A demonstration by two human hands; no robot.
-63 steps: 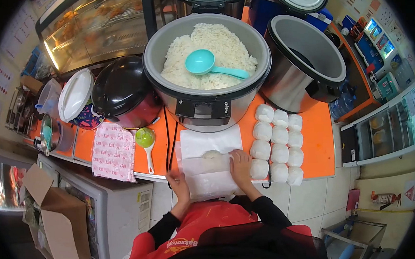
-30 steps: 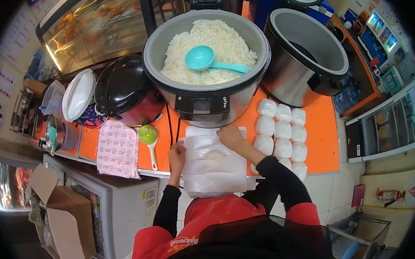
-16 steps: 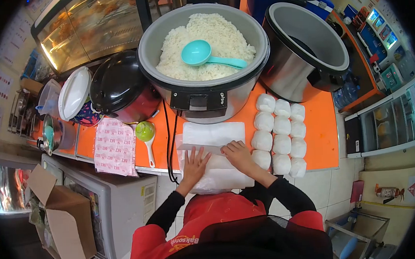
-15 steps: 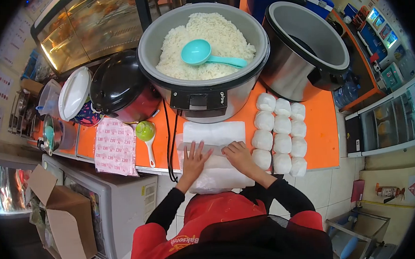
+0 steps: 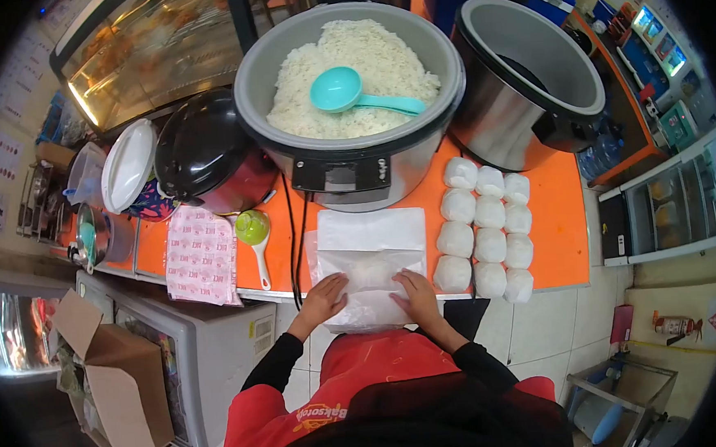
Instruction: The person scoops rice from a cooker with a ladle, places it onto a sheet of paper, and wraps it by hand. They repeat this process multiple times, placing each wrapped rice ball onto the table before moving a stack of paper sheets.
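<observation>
A stack of white wrapping paper [image 5: 371,229] lies at the table's front edge, just below the large rice cooker [image 5: 340,175]. Over its lower part a translucent sheet covers a pale rounded lump [image 5: 371,273], probably rice. My left hand [image 5: 323,299] grips the sheet's left side, fingers close together. At the right side, my right hand [image 5: 416,295] has its fingers bent on the paper's edge. Both hands' fingertips are partly hidden. Several white wrapped bundles [image 5: 489,242] stand in rows to the right. A turquoise ladle [image 5: 337,90] rests on the cooked rice [image 5: 308,71] in the cooker.
Left of the paper are a cable [image 5: 298,252], a green cup with a white-handled spoon [image 5: 252,227] and pink printed paper [image 5: 202,253]. A second cooker pot [image 5: 530,82] stands at right. An open cardboard box [image 5: 126,393] is at lower left.
Both hands have drawn down toward me and apart, from lying on the sheet to its two sides. The pale lump under the sheet is now exposed between them. The view shifted slightly.
</observation>
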